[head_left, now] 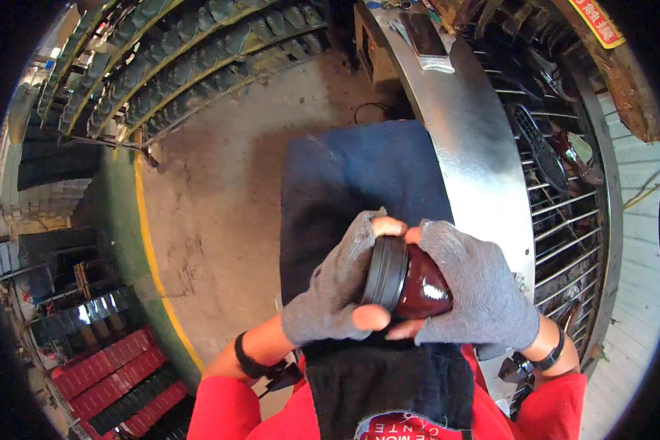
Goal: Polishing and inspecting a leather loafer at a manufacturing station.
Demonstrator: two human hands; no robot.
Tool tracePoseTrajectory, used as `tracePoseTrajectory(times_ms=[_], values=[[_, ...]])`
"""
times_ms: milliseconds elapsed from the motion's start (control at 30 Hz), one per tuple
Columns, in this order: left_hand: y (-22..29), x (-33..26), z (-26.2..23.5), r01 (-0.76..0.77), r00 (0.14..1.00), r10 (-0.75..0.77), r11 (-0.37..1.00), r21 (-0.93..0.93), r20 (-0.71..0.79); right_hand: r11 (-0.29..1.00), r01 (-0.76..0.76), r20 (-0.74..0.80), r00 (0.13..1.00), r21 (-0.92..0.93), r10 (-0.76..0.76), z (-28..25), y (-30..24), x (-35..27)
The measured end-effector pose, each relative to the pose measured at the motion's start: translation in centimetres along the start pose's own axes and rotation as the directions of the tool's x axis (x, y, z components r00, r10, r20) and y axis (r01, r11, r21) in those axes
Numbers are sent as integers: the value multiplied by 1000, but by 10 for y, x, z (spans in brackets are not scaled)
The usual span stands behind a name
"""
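Observation:
Both of my hands wear grey fingerless gloves and grip one shoe (425,282) in front of my apron. Its upper is glossy dark red, and the thick black sole (386,273) faces left. My left hand (334,286) is closed around the sole side, thumb at the near edge and fingertips at the far edge. Around the red upper wraps my right hand (480,290), its fingertips meeting the shoe at the far and near sides. The toe or heel end cannot be told apart, as the gloves cover much of the shoe.
To the right runs a metal worktop (473,132) beside a rack of metal rods (568,216) carrying shoes, including a black sole (539,150). Shelves of dark green shoe-shaped pieces (191,62) stand far left. Red strips (110,367) lie lower left, beyond a yellow floor line (154,257).

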State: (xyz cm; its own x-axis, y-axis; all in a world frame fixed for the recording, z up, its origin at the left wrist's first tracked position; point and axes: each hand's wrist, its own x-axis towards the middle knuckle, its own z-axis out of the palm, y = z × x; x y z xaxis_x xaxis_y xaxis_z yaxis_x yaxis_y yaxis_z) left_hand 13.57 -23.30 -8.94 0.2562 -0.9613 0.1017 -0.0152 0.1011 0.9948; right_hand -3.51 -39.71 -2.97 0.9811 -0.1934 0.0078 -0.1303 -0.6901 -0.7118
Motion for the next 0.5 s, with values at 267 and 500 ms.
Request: tracePoseTrajectory(times_ms=[267, 500], values=[[13, 13, 14, 82, 985, -116, 967, -239, -131, 977, -204, 396, 893, -64, 213, -16, -24, 5], [15, 4, 22, -35, 981, -15, 968, -248, -194, 998, 21, 126, 992, -62, -13, 6, -21, -17]])
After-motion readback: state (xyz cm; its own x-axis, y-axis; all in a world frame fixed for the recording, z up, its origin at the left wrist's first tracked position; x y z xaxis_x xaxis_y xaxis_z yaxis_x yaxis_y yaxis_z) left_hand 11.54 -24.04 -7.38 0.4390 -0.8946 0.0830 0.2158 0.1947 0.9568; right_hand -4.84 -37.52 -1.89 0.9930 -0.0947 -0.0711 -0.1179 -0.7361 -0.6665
